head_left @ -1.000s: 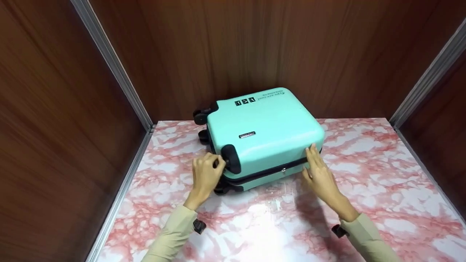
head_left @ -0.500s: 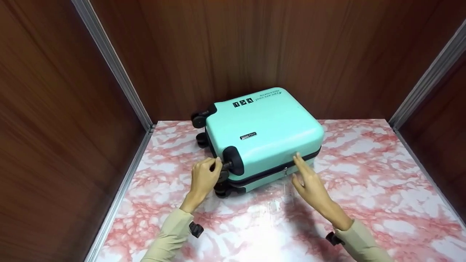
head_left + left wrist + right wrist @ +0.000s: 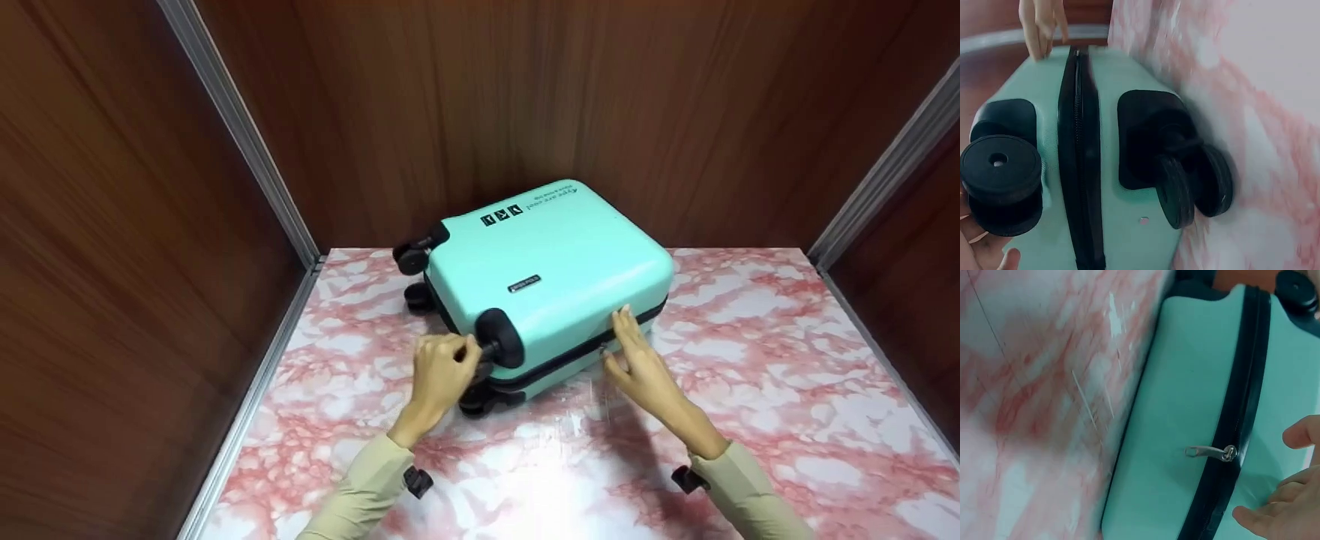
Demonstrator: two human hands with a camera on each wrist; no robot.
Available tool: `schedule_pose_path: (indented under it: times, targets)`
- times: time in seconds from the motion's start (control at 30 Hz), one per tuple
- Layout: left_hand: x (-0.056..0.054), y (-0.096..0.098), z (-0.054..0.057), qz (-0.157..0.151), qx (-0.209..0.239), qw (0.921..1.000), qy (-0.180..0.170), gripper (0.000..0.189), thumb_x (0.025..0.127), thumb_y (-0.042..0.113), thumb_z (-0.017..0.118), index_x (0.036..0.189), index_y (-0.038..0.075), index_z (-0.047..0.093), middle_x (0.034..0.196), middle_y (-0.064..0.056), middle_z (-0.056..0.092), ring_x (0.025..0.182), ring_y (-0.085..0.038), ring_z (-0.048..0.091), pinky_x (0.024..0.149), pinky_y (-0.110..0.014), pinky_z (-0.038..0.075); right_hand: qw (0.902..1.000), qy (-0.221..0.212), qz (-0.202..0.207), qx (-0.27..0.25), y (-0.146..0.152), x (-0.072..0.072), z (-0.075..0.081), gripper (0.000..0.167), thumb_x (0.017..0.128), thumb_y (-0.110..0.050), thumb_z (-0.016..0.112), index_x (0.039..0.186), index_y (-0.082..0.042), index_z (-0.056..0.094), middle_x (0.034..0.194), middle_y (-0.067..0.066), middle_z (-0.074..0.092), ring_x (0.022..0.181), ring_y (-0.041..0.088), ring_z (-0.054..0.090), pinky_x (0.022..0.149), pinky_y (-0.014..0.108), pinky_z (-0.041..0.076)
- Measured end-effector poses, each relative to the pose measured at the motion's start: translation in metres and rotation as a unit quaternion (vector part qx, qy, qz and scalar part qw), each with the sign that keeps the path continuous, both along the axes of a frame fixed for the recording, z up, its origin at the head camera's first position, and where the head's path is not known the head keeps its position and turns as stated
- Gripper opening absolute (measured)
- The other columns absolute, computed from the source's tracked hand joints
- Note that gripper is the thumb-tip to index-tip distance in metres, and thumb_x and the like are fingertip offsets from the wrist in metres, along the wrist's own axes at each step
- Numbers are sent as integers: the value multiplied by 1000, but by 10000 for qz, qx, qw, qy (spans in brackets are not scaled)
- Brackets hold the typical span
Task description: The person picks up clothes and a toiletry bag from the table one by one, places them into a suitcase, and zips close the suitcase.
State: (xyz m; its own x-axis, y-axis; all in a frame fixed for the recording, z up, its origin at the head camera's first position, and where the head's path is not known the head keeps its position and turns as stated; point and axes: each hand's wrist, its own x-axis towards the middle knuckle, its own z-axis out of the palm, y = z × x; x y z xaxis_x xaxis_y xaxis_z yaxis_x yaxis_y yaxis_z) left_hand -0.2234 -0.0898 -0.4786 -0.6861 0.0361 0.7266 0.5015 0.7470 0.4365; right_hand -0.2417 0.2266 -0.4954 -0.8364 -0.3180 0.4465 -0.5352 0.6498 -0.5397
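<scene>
A mint-green hard-shell suitcase point(image 3: 555, 255) lies flat, its black wheels toward the left and a dark zipper band point(image 3: 570, 354) along its near side. My left hand point(image 3: 442, 371) grips the near upper wheel point(image 3: 1002, 171), fingers and thumb bent at it; part of the fingers is hidden behind that wheel in the left wrist view. My right hand point(image 3: 646, 371) rests fairly straight fingers on the near side, close to the right corner. In the right wrist view those fingers point(image 3: 1255, 520) lie over the green shell beside the metal zipper pull point(image 3: 1210, 451).
The suitcase lies on a pink-and-white marbled surface point(image 3: 750, 360), near the brown wood-look back panel point(image 3: 510, 97). Similar side panels with grey metal edge strips point(image 3: 247, 142) stand left and right. A small black device point(image 3: 418, 481) is worn at the left wrist.
The suitcase has turned slightly, its wheeled end shifting toward me and to the right. My left hand has moved with the wheel. My right hand slid left along the side, then slightly back.
</scene>
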Motion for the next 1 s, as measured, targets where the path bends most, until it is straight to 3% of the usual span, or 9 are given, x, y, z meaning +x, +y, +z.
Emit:
schedule_pose_path:
  times: [0.27, 0.37, 0.4, 0.47, 0.5, 0.53, 0.63, 0.83, 1.0]
  targets:
    - [13, 24, 1, -429, -346, 9983, -208, 44, 94, 14, 60, 51, 14, 49, 53, 3, 52, 50, -16, 54, 71, -38, 46, 9994, 16, -341, -30, 8, -9, 4, 70, 90, 8, 63, 148, 14, 24, 157, 30, 16, 144, 44, 19, 110, 56, 25]
    - [13, 22, 1, -325, -330, 9986, -261, 49, 94, 16, 60, 49, 16, 42, 50, 5, 46, 47, -17, 50, 67, -39, 46, 9993, 212, -297, -116, 1, -2, 2, 70, 89, 8, 64, 148, 14, 26, 155, 33, 19, 107, 37, 61, 87, 44, 53]
    - [13, 21, 0, -292, -303, 9988, -267, 51, 94, 17, 60, 48, 17, 39, 49, 6, 43, 46, -17, 48, 66, -40, 46, 9992, 287, -256, -132, -2, 2, 1, 70, 89, 8, 64, 147, 14, 27, 154, 34, 21, 87, 31, 64, 76, 39, 55]
    - [12, 19, -2, -284, -252, 9990, -223, 53, 93, 15, 61, 46, 17, 36, 46, 7, 37, 43, -17, 44, 63, -39, 45, 9989, 419, -162, -137, -8, 9, -1, 69, 88, 6, 65, 146, 16, 29, 152, 36, 23, 82, 32, 64, 66, 37, 55]
    - [11, 18, -3, -314, -235, 9991, -187, 54, 93, 14, 61, 46, 17, 35, 45, 7, 34, 42, -17, 42, 60, -38, 45, 9989, 436, -103, -158, -10, 11, -1, 70, 88, 6, 66, 146, 16, 28, 151, 37, 23, 83, 32, 64, 68, 37, 55]
    - [10, 19, -4, -342, -226, 9991, -115, 55, 92, 12, 61, 45, 16, 34, 44, 7, 32, 41, -17, 41, 58, -38, 45, 9988, 456, -68, -167, -12, 13, -1, 70, 88, 5, 66, 145, 17, 28, 151, 37, 23, 101, 37, 63, 80, 41, 55]
    - [9, 21, -7, -457, -266, 9984, 184, 55, 89, 5, 61, 43, 14, 32, 42, 6, 28, 38, -17, 39, 55, -36, 45, 9993, 351, -75, -145, -14, 13, -2, 70, 90, 1, 66, 145, 18, 27, 152, 37, 20, 140, 47, 27, 105, 56, 35]
    - [12, 31, -4, -456, -509, 9964, 510, 53, 86, 1, 62, 42, 15, 35, 41, 5, 35, 42, -18, 49, 59, -35, 47, 9997, 130, -12, -186, -10, 7, -1, 71, 92, -2, 66, 145, 19, 25, 153, 36, 17, 142, 46, 22, 109, 58, 26]
    - [18, 54, -1, -631, -688, 9939, 594, 53, 85, 3, 65, 42, 16, 37, 43, 6, 35, 39, -15, 45, 44, -29, 39, 9988, 379, -20, -305, 0, -5, -2, 62, 92, 5, 61, 142, 22, 28, 150, 40, 21, 138, 51, 26, 110, 54, 24]
